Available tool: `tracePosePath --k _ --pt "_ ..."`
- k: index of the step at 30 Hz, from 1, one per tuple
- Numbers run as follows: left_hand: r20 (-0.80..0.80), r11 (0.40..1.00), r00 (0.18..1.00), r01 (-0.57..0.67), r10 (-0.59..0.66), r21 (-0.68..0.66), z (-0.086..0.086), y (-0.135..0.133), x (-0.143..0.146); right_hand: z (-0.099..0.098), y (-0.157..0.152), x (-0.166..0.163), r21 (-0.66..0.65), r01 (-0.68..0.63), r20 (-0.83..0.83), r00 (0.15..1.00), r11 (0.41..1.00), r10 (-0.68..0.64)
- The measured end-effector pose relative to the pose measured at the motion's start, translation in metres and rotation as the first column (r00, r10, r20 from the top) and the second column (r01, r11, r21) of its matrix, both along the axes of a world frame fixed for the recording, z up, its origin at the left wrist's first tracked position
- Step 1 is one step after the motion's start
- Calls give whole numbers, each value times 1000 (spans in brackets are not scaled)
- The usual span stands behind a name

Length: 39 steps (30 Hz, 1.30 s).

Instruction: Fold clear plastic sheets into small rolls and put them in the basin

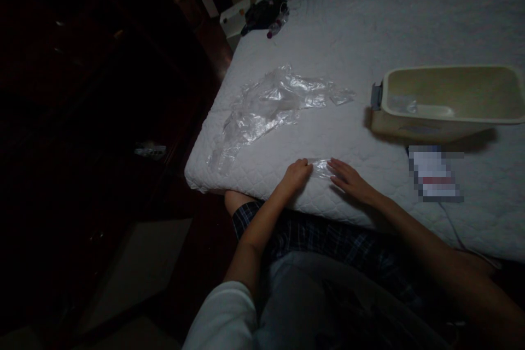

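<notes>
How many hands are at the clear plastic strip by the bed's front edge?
2. The left hand grips the left end of the clear plastic strip; the right hand is at its right end, spread open. No other hands show.

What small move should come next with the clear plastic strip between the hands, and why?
Probably smooth the clear plastic strip rightward with the right hand: the left hand seems to pinch its left end, the right hand's fingers lie extended at its other end, and it looks creased.
</notes>
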<state>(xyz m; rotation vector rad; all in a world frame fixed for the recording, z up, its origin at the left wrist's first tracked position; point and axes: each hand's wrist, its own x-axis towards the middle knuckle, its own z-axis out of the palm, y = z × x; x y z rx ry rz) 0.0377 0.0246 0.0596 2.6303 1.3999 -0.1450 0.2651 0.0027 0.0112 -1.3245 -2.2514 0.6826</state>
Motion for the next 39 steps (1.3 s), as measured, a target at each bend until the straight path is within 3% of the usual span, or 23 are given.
tracePosePath --k 4,7,9,13,21,28,32,36,39 --pt "49 989 999 6 1 -146 13 8 -4 11 11 10 -69 294 -256 918 953 -301" --pt "75 979 996 -22 38 -204 18 14 -3 14 19 20 -125 474 -245 836 871 -491" --pt "83 979 994 -59 77 -195 17 16 -1 12 24 25 -187 496 -183 830 848 -526" --pt "97 976 980 -157 173 -148 9 17 5 7 30 29 -273 444 -67 876 853 -477" --pt "256 937 907 -349 334 12 0 15 10 4 37 23 -290 406 31 909 867 -416" --pt "192 959 944 -244 268 -142 -4 32 0 6 39 19 -259 348 95 937 901 -335" --pt "238 979 953 -164 188 -119 -6 27 -5 13 29 16 -233 299 57 954 925 -294" --pt "267 999 963 -34 37 -13 -10 18 -9 19 19 13 -6 191 127 974 982 -188" --pt "206 996 975 84 -84 10 -14 15 -9 24 16 12 201 67 226 968 977 -113"
